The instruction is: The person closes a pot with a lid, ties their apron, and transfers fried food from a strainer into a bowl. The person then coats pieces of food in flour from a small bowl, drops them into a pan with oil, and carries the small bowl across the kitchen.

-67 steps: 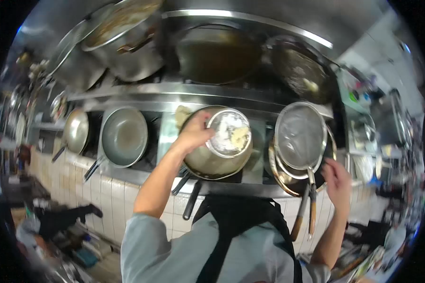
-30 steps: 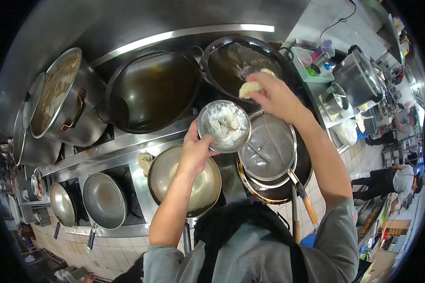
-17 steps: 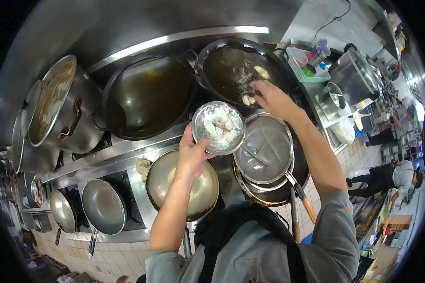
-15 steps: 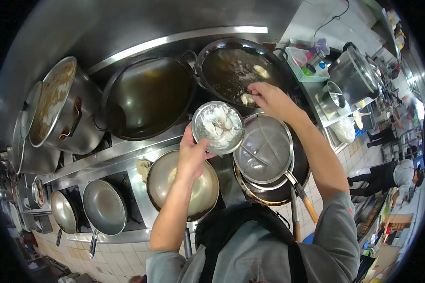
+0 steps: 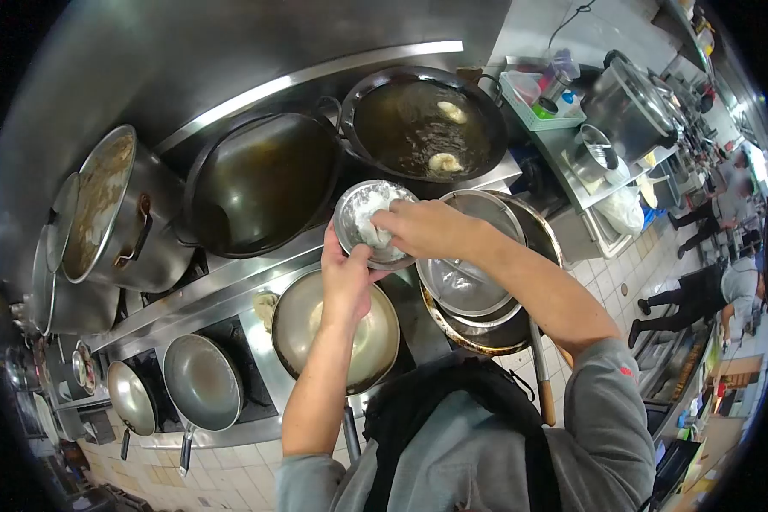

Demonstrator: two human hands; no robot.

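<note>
My left hand [image 5: 346, 277] grips a small metal bowl [image 5: 342, 224] by its near edge, thumb on the rim. White, flour-coated pieces [image 5: 369, 209] lie inside it. Over the bowl, my right hand [image 5: 431, 229] has its fingers bent together down among those pieces; its fingertips are partly hidden. Beyond the bowl, a dark wok [image 5: 360, 147] holds oil with two pale battered pieces, one farther back [image 5: 452, 112] and one nearer [image 5: 444, 162], with bubbles around them. Just below my right forearm sits a round mesh strainer [image 5: 465, 290] over a large pan.
A second dark wok [image 5: 256, 183] with oil stands left, beside a tall stockpot [image 5: 154, 226]. Nearer are a light wok [image 5: 380, 341] and two smaller pans, one a grey frying pan [image 5: 200, 380]. A green basket [image 5: 520, 107] is at right; other people stand in the aisle.
My right hand has moved from the oil wok back into the bowl. The nearer battered piece, earlier by my fingers at the wok's edge, now lies free in the oil.
</note>
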